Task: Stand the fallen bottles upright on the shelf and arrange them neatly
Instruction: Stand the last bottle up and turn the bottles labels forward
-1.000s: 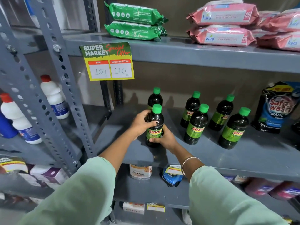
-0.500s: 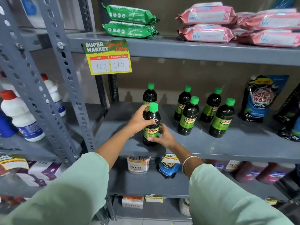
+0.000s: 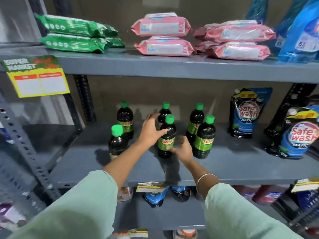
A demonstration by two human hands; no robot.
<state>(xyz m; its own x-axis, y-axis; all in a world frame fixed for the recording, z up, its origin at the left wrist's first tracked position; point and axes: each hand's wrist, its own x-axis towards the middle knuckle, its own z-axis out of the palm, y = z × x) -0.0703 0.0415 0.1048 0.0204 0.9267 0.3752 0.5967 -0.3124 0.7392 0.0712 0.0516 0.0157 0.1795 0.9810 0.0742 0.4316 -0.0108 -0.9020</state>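
Observation:
Several dark bottles with green caps and green "Sunny" labels stand upright in two rows on the grey middle shelf (image 3: 241, 163). My left hand (image 3: 151, 132) hovers with spread fingers at the left side of the front middle bottle (image 3: 168, 128), its thumb touching the bottle. My right hand (image 3: 182, 150) is low at that bottle's right side, fingers apart, thumb on the label. The front left bottle (image 3: 116, 143) stands free by my left forearm. The front right bottle (image 3: 205, 139) stands just right of my right hand. Three more bottles stand behind.
Two Safe Wash pouches (image 3: 248, 114) lean at the right end of the shelf. Green packs (image 3: 77, 35) and pink packs (image 3: 162, 37) lie on the shelf above. A yellow price card (image 3: 37, 80) hangs at upper left. A perforated upright (image 3: 24, 144) stands left.
Both hands let go of the front left bottle and moved right to the front middle bottle. The view swung to the right and is blurred.

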